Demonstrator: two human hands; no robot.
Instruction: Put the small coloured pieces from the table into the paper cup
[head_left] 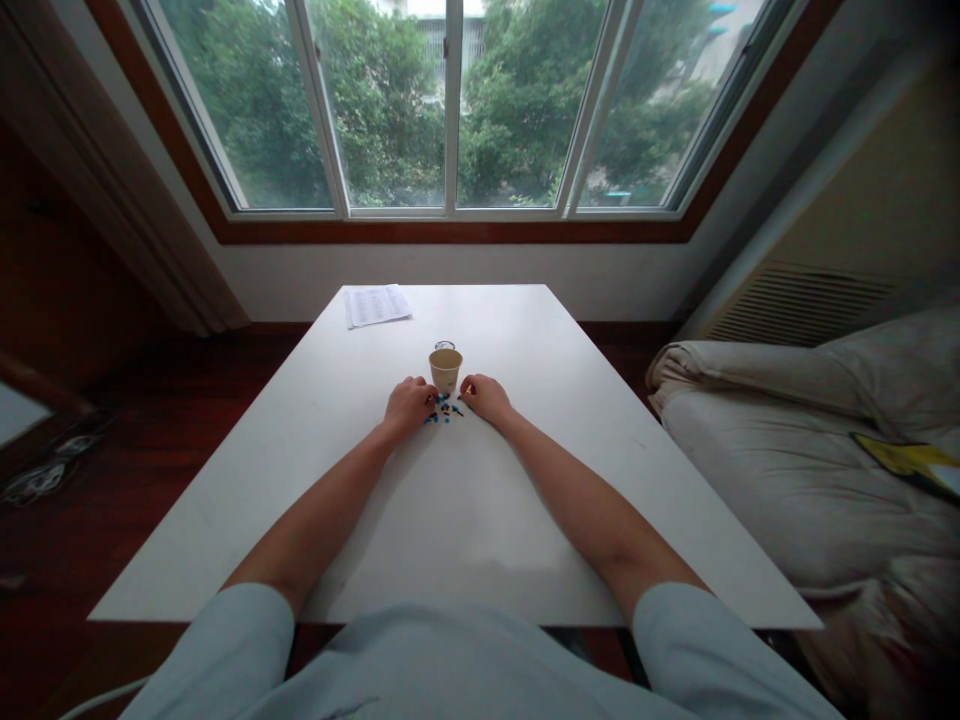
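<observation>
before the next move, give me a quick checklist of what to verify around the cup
1. Cup upright on the table: ok
2. Small pieces near both hands: ok, scattered on the near side of the cup
3. Left hand free of pieces: cannot tell, its fingertips are too small to read
4. Right hand free of pieces: cannot tell, same reason
5. Papers away from the hands: ok, at the table's far left corner
6. Cup's contents: cannot tell, bottom hidden
</observation>
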